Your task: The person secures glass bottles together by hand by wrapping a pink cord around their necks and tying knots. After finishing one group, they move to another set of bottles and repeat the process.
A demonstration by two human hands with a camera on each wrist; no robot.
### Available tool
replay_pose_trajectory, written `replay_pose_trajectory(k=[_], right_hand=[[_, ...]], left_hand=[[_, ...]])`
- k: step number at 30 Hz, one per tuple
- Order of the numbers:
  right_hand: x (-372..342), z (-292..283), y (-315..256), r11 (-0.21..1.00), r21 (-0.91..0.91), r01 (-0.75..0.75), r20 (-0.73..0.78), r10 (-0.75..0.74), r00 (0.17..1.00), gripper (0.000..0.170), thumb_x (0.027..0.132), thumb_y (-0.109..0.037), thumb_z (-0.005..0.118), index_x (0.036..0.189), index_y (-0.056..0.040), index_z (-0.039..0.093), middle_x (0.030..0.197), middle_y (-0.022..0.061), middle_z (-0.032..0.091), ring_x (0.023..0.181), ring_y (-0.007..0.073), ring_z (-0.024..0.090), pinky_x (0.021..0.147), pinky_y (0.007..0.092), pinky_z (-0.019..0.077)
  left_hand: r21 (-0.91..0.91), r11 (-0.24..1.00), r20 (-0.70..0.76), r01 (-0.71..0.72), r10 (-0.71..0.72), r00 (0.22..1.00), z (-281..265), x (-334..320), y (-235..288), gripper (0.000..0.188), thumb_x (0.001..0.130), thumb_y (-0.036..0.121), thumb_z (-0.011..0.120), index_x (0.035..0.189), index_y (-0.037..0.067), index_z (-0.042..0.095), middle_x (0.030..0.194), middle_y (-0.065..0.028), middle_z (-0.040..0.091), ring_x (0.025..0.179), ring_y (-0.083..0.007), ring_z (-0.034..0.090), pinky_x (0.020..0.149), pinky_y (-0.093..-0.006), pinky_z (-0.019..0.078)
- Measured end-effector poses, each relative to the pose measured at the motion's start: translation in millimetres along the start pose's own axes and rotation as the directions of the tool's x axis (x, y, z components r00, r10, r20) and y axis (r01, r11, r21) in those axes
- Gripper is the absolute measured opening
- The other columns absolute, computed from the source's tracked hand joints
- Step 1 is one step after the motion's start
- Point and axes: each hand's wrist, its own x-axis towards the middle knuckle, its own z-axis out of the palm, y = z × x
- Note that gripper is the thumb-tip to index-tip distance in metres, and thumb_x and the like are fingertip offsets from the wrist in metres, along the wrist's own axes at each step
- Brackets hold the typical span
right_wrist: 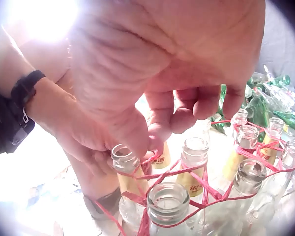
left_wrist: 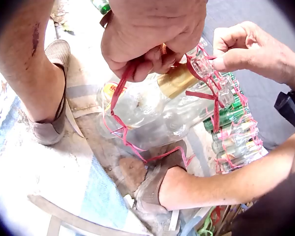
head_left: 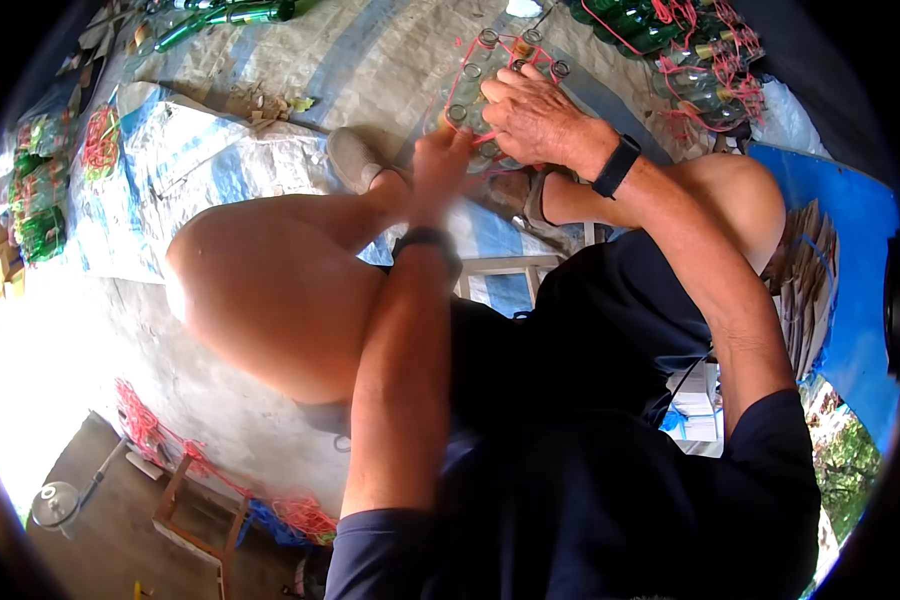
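Clear glass bottles (head_left: 467, 88) (left_wrist: 152, 115) (right_wrist: 168, 204) stand in a group, red string (left_wrist: 119, 93) (right_wrist: 211, 189) wound around and between their necks. Some carry yellow labels or gold neck wraps. My left hand (head_left: 442, 165) (left_wrist: 155, 34) (right_wrist: 83, 130) has its fingers curled around the string at the near side of the group, with a strand hanging below in the left wrist view. Over the bottle tops, my right hand (head_left: 540, 115) (left_wrist: 260, 54) (right_wrist: 172, 59) pinches string between thumb and forefinger beside a neck. Its other fingers are bent; the exact grip is partly hidden.
Green bottles (head_left: 620, 25) and more string-tied clear bottles (head_left: 710, 90) lie at the upper right. Further bottles (head_left: 40, 210) are at the left. Both feet flank the group on a striped sheet (head_left: 220, 150). A wooden stool (head_left: 510, 265) sits below, a blue panel (head_left: 850, 270) at right.
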Motion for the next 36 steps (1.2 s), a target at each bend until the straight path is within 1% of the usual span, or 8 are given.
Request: replay_pose_trajectory(k=[6,8,11,15,17,20,29,36], right_hand=[[-5,5,20,0.999,0.024,-0.025,0.005,0.025,1.0,0.015,0.075,-0.015,0.063,0.065,-0.0035,0.064,0.085,0.0129,0.059,0.09,0.033,0.062,0.082,0.0441,0.0495],[-8,8,25,0.99,0.078,-0.12,0.047,0.117,0.992,0.016,0.077,-0.014,0.062,0.067,-0.0023,0.063,0.087,0.0159,0.061,0.086,0.038,0.065,0.079,0.049,0.0522],[-12,7,30,0.988,0.057,-0.142,0.045,0.139,0.989,0.016,0.08,-0.014,0.06,0.07,-0.001,0.061,0.088,0.0177,0.06,0.085,0.0394,0.065,0.078,0.05,0.0522],[-17,6,32,0.99,0.044,-0.131,0.045,0.129,0.991,0.014,0.083,-0.015,0.059,0.079,-0.0012,0.06,0.093,0.0178,0.06,0.087,0.0384,0.066,0.078,0.0496,0.0527],[-19,5,33,0.99,0.003,-0.139,0.055,0.138,0.989,0.015,0.085,-0.014,0.057,0.093,-0.0021,0.061,0.099,0.0172,0.06,0.087,0.0386,0.066,0.077,0.0504,0.0532],[-17,6,32,0.982,-0.035,-0.188,0.037,0.189,0.981,0.019,0.088,-0.014,0.056,0.104,-0.0033,0.06,0.103,0.0168,0.061,0.087,0.0393,0.067,0.076,0.0514,0.0534],[-16,13,34,0.968,-0.045,-0.246,0.068,0.248,0.966,0.02,0.094,-0.018,0.057,0.107,-0.0041,0.06,0.108,0.0161,0.063,0.087,0.0405,0.067,0.075,0.0523,0.0533],[-12,12,34,0.969,-0.031,-0.245,0.034,0.246,0.969,0.015,0.089,-0.012,0.055,0.1,-0.0041,0.06,0.101,0.016,0.068,0.092,0.0377,0.07,0.079,0.0511,0.0542]], left_hand=[[0.041,0.994,-0.018,-0.097,0.097,0.995,1,7,-11,0.034,0.096,0.028,0.061,0.099,-0.002,0.074,0.079,-0.0122,0.074,0.07,-0.0195,0.071,0.062,-0.0376,0.0576],[0.003,0.997,-0.016,-0.076,0.076,0.997,3,4,-8,0.034,0.096,0.028,0.061,0.099,-0.003,0.074,0.078,-0.0132,0.074,0.069,-0.0203,0.072,0.06,-0.038,0.0579],[-0.052,0.997,-0.008,-0.056,0.056,0.998,4,0,-3,0.033,0.095,0.026,0.06,0.099,-0.005,0.073,0.077,-0.0154,0.073,0.067,-0.0223,0.072,0.056,-0.0388,0.0584],[-0.05,0.996,0.003,-0.073,0.073,0.997,3,0,-6,0.031,0.093,0.024,0.059,0.094,-0.005,0.073,0.074,-0.0168,0.072,0.064,-0.0246,0.071,0.057,-0.0403,0.0577],[-0.004,0.995,-0.024,-0.103,0.103,0.994,5,6,-14,0.031,0.093,0.024,0.06,0.092,-0.005,0.073,0.074,-0.0172,0.072,0.064,-0.0249,0.071,0.059,-0.0404,0.0568],[0.04,0.992,-0.052,-0.122,0.124,0.991,7,11,-22,0.031,0.092,0.025,0.06,0.089,-0.004,0.073,0.074,-0.0178,0.072,0.064,-0.0255,0.071,0.062,-0.0405,0.055],[0.035,0.991,-0.073,-0.127,0.129,0.989,7,4,-14,0.03,0.091,0.023,0.059,0.091,-0.003,0.074,0.075,-0.0185,0.072,0.068,-0.0276,0.072,0.065,-0.0407,0.0539],[0.034,0.989,-0.074,-0.144,0.146,0.987,8,5,-16,0.028,0.09,0.021,0.058,0.089,-0.003,0.073,0.073,-0.0194,0.071,0.066,-0.0282,0.071,0.064,-0.0413,0.0536]])
